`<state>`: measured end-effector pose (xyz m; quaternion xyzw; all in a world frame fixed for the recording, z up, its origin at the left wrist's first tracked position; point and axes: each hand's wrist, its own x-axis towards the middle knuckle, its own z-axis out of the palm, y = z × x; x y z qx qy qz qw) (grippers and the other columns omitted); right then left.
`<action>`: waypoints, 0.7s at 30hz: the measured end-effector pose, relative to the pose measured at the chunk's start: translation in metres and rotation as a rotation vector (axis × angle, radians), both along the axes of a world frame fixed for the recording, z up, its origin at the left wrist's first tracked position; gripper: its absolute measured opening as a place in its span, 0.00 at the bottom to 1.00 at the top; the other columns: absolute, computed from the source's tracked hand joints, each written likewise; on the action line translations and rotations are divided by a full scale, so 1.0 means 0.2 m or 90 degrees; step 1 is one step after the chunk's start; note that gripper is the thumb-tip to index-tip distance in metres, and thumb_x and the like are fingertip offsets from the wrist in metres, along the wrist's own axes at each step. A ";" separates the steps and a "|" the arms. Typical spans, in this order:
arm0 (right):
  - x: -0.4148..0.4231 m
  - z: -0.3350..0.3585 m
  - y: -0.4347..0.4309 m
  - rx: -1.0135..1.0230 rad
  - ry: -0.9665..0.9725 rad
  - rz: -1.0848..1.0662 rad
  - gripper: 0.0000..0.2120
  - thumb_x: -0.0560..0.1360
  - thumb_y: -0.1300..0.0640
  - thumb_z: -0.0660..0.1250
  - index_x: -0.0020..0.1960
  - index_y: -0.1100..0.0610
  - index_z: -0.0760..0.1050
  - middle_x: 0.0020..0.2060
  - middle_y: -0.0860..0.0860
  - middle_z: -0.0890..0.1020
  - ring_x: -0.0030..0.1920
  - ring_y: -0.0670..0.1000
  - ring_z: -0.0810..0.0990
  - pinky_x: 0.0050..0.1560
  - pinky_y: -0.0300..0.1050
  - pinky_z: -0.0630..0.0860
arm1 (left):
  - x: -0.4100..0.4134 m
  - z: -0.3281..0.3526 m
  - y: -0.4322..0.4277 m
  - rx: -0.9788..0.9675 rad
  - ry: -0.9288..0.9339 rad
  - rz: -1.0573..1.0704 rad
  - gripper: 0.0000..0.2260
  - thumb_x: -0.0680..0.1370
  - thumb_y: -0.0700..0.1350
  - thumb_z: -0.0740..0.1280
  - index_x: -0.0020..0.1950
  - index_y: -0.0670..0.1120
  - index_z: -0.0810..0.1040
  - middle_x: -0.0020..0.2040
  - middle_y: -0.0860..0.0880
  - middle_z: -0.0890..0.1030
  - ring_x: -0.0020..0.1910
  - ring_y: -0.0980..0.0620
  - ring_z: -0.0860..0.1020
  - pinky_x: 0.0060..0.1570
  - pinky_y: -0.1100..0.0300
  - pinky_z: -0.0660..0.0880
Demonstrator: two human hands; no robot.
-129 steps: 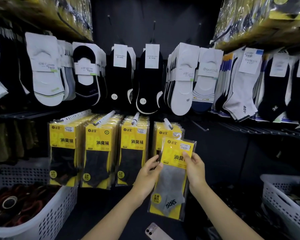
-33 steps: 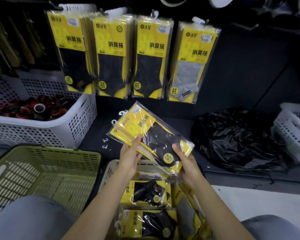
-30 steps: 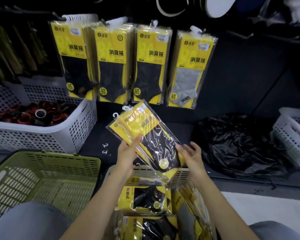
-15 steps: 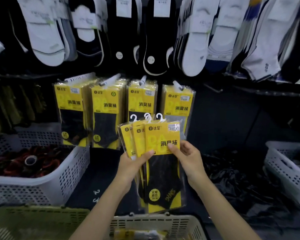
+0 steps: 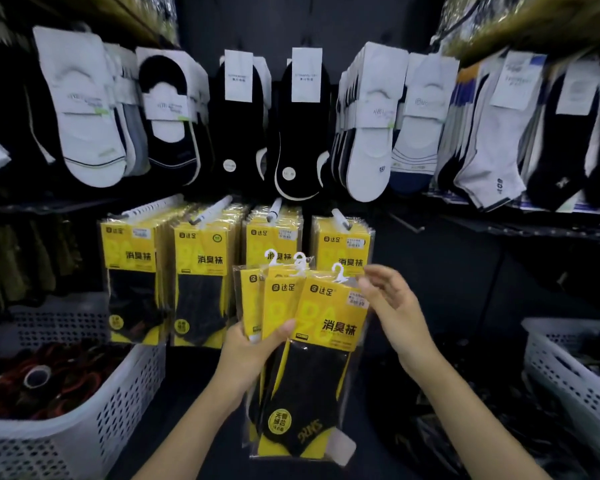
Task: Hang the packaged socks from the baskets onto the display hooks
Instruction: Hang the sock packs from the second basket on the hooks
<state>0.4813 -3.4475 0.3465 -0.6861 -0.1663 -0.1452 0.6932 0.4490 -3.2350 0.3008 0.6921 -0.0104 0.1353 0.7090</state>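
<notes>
Sock packs (image 5: 328, 318) stand fanned, gripped by left hand (image 5: 253, 349); right hand (image 5: 392, 306) hovers beside, loose-fingered.

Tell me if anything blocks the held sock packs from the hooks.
Nothing visible blocks them. The packs in the left hand sit below and in front of the hooks, whose tips poke out bare past the hung packs. The right hand hovers open beside them.

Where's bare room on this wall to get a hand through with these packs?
Bare dark panel right of the fourth yellow pack stack, below the ankle-sock row, above the right white basket; a thin bare peg juts there. Crowded: the two left stacks fill their hooks, and the left hand fans three packs across the third stack.
</notes>
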 end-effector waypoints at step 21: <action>0.02 0.22 0.02 -0.174 -0.021 0.083 0.03 0.70 0.54 0.74 0.42 0.53 0.84 0.36 0.51 0.83 0.37 0.43 0.78 0.37 0.31 0.74 | -0.07 0.02 0.03 0.037 -0.010 -0.055 0.20 0.63 0.57 0.73 0.53 0.52 0.80 0.46 0.57 0.85 0.47 0.61 0.82 0.38 0.75 0.75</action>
